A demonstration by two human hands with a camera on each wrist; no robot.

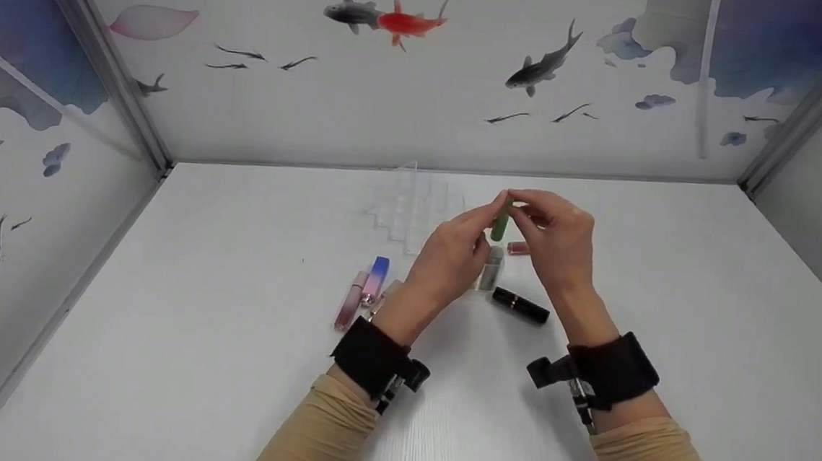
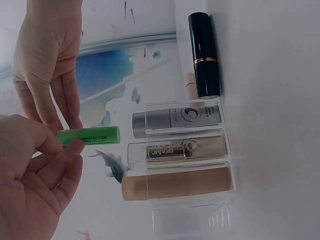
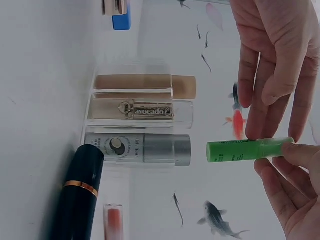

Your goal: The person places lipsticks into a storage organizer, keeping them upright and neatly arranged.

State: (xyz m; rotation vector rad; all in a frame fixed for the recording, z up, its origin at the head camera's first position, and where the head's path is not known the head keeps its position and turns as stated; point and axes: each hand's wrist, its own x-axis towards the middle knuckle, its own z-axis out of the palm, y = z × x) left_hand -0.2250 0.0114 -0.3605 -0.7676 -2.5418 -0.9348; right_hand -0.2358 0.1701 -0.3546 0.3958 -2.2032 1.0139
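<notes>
In the head view a slim green lip balm tube (image 1: 500, 226) is held up between both hands, above the clear stepped holder's near end. My left hand (image 1: 447, 256) pinches it between thumb and fingers. My right hand (image 1: 561, 235) also pinches it, near its upper end. Printed lettering shows on the tube (image 2: 97, 135) in the left wrist view. Just below it, in the clear holder (image 3: 131, 128), stand a silver tube (image 3: 160, 149), a clear avocado-labelled tube (image 3: 159, 111) and a tan tube (image 3: 145, 85).
A black lipstick (image 1: 520, 305) with a gold band lies right of the holder. Behind it is a small reddish tube (image 1: 517, 248). To the left lie a pink gloss tube (image 1: 352, 300) and a blue-to-pink tube (image 1: 376, 280). Printed walls (image 1: 419, 115) enclose the white table (image 1: 192, 360).
</notes>
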